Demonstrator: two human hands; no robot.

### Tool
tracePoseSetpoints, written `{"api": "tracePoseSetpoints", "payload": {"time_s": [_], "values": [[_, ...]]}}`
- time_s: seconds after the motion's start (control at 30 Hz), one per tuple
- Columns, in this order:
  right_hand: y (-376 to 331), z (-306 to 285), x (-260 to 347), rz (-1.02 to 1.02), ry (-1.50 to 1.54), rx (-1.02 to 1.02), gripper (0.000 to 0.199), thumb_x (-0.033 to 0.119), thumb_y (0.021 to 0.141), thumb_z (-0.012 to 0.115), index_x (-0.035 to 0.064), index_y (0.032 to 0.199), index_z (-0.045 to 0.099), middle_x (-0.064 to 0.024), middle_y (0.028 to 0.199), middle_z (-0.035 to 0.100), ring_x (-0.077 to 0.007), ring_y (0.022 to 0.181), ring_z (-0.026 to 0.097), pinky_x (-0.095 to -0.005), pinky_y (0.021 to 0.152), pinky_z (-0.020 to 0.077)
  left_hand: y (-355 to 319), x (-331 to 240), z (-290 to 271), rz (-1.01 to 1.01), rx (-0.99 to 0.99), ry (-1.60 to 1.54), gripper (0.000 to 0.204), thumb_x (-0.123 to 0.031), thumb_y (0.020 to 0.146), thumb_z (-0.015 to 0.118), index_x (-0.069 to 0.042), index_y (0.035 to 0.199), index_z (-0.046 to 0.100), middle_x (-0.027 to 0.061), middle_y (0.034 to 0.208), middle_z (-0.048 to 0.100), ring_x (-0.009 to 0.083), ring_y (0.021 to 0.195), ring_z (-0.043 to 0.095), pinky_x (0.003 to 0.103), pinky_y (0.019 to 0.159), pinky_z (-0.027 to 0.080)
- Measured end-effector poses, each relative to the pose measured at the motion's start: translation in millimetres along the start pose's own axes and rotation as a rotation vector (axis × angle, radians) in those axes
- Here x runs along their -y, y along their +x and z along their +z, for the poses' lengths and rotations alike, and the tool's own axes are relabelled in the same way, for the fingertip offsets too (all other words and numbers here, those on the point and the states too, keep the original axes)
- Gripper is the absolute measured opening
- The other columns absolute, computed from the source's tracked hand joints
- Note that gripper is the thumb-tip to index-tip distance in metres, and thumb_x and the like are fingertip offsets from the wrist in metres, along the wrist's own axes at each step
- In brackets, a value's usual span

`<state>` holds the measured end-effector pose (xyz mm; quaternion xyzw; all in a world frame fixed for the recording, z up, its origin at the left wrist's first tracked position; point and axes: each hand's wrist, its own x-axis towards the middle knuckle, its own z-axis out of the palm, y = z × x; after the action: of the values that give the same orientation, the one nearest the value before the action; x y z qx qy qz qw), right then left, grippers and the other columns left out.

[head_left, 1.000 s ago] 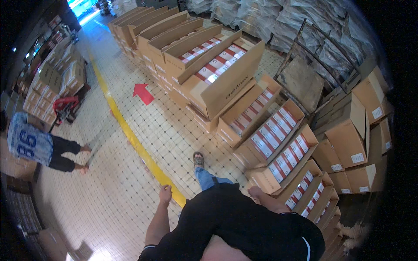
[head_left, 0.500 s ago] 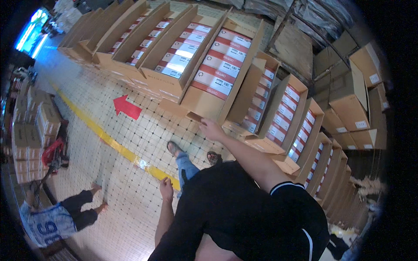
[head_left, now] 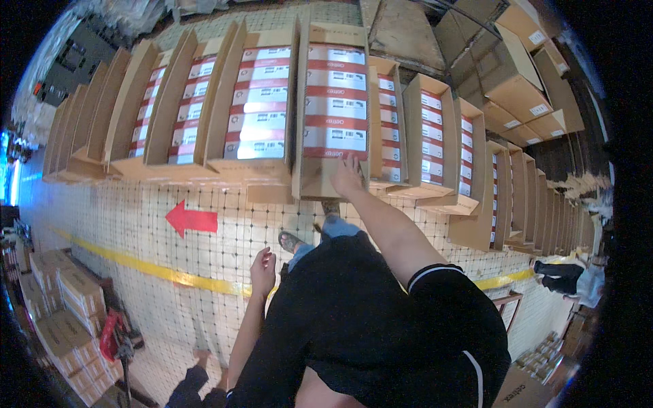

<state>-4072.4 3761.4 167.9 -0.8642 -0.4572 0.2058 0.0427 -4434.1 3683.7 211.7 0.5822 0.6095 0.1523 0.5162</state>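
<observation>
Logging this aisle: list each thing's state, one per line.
Left hand, loosely curled, looks empty
Right hand, over near carton, contact unclear
Near carton, open
Red-and-white packs, lined up inside it
Neighbouring cartons, open
Red floor arrow, pointing left
Stacked cartons, look closed

Red arrow on floor, lettered boxes

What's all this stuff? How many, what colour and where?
Open cartons: many, brown, row across view
Small boxes: many, red-and-white, inside open cartons
Stacked cartons: several, brown, lower left
Pallet jack: one, red, lower left
Arrow: one, red, on floor
Line: one, yellow, on floor
Other people: two, dark-trousered, far right, lower left
Shirt: one, black, lower middle
Jeans: one pair, blue, centre
Left hand: one, bare, above floor
Right hand: one, bare, at an open carton's near end
</observation>
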Motion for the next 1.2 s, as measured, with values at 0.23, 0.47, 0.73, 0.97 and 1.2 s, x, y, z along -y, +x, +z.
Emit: {"api": "tracePoseSetpoints", "payload": {"time_s": [0.23,0.47,0.73,0.97,1.2], "values": [[16.5,-31.8,-15.6,-0.160,-0.245,-0.016,0.040,0.029,0.079,0.066,0.0075,0.112,0.066,-0.0183,0.122,0.055,-0.0341,0.122,0.045,-0.0531,0.102,0.0351,67.7,-36.4,17.1,0.006,0.205,0.111,0.052,-0.031,0.092,0.064,-0.001,0.132,0.052,0.0238,0.118,0.064,0.0306,0.102,0.065,0.039,0.086,0.052],[-56.8,-73.7,-38.6,-0.347,-0.151,0.069,0.025,0.032,0.080,0.067,0.0095,0.090,0.071,-0.0133,0.096,0.066,-0.0318,0.096,0.061,-0.0464,0.081,0.0479,127.6,-85.8,71.4,0.222,0.338,0.385,0.056,-0.040,0.090,0.062,0.002,0.127,0.056,0.0258,0.119,0.062,0.0366,0.104,0.064,0.044,0.087,0.051],[-98.8,-91.9,-46.6,-0.227,0.071,0.017,0.024,0.030,0.083,0.067,0.0091,0.094,0.068,-0.0132,0.099,0.061,-0.0328,0.103,0.056,-0.0435,0.088,0.0456,123.5,-118.5,59.1,0.182,0.120,0.618,0.047,-0.045,0.089,0.059,-0.003,0.112,0.061,0.0202,0.096,0.067,0.0380,0.088,0.065,0.048,0.077,0.050],[-84.7,-84.3,-84.7,-0.148,-0.088,0.203,0.029,0.032,0.085,0.066,0.0087,0.103,0.061,-0.0196,0.105,0.060,-0.0350,0.102,0.061,-0.0476,0.081,0.0507,146.9,-105.9,73.0,0.212,0.115,0.796,0.035,-0.036,0.090,0.055,-0.004,0.104,0.059,0.0221,0.093,0.067,0.0381,0.087,0.066,0.051,0.074,0.051],[-62.0,-125.8,-102.1,-0.507,-0.149,0.177,0.032,0.042,0.091,0.057,0.0140,0.102,0.065,-0.0140,0.094,0.067,-0.0327,0.089,0.067,-0.0481,0.073,0.0547,140.6,-161.6,42.8,0.382,0.169,0.966,0.032,-0.036,0.091,0.055,-0.005,0.089,0.063,0.0205,0.083,0.067,0.0379,0.077,0.067,0.051,0.069,0.052]]}}
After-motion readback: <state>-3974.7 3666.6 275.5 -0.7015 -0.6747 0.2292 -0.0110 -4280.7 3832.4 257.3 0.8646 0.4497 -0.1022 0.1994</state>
